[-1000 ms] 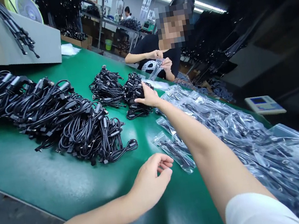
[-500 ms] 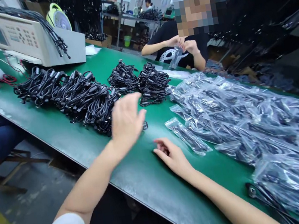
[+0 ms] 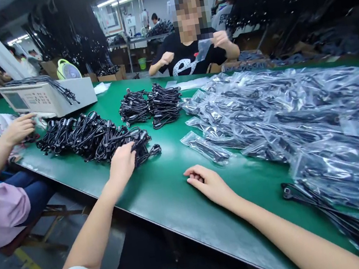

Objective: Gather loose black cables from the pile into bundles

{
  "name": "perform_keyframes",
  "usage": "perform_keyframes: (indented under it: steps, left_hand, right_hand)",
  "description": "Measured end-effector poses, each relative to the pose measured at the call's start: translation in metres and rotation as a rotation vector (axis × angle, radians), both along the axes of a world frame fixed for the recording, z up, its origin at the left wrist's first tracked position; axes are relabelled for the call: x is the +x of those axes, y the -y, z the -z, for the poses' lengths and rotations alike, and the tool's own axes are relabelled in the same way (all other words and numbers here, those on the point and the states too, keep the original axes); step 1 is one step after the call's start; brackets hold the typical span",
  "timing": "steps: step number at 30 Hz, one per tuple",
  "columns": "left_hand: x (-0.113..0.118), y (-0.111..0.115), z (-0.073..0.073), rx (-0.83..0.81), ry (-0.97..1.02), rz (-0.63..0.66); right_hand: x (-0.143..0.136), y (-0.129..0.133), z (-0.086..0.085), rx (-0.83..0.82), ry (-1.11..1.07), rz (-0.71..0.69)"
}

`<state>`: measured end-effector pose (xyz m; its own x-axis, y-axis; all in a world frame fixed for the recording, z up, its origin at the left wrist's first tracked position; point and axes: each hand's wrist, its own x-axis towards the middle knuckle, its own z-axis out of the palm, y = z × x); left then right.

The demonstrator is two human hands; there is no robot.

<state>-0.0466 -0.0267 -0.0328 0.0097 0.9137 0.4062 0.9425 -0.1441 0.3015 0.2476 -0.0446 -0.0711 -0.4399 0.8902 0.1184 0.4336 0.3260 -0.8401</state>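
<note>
My left hand reaches into the near right end of a long heap of black cable bundles, its fingers closed on a cable bundle there. The fingertips are partly hidden behind the hand. My right hand rests on the green tabletop, fingers loosely curled with thumb and forefinger apart and nothing seen in them. Just beyond it lies a clear plastic bag with a black cable inside.
Bagged cables cover the table's right side. Smaller cable piles lie at the middle back. Across the table a person holds a clear bag. Another person's hand is at left, near a bench instrument.
My left hand has come down from above the table onto the cable heap. My right hand stays put. The view has turned left, and a neighbour's arm now shows at the left.
</note>
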Motion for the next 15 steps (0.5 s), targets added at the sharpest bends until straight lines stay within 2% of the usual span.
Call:
perform_keyframes:
  steps: [3,5,10,12,15]
  left_hand:
    - [0.013,0.003,0.007,-0.053,0.004,0.077]
    - [0.020,0.006,0.007,-0.059,0.023,0.096]
    - [0.050,0.012,-0.012,-0.056,0.146,0.142]
    - [0.071,0.014,-0.015,-0.174,0.341,0.227]
    - [0.105,0.017,-0.011,-0.425,0.599,0.400]
  right_hand:
    - [0.002,-0.001,0.001,-0.003,-0.015,-0.004]
    - [0.002,-0.002,0.001,-0.011,-0.025,-0.006]
    - [0.004,-0.002,-0.003,-0.114,-0.119,-0.018]
    - [0.003,0.000,-0.005,-0.194,-0.252,-0.032]
    - [0.002,0.002,-0.007,-0.292,-0.478,-0.033]
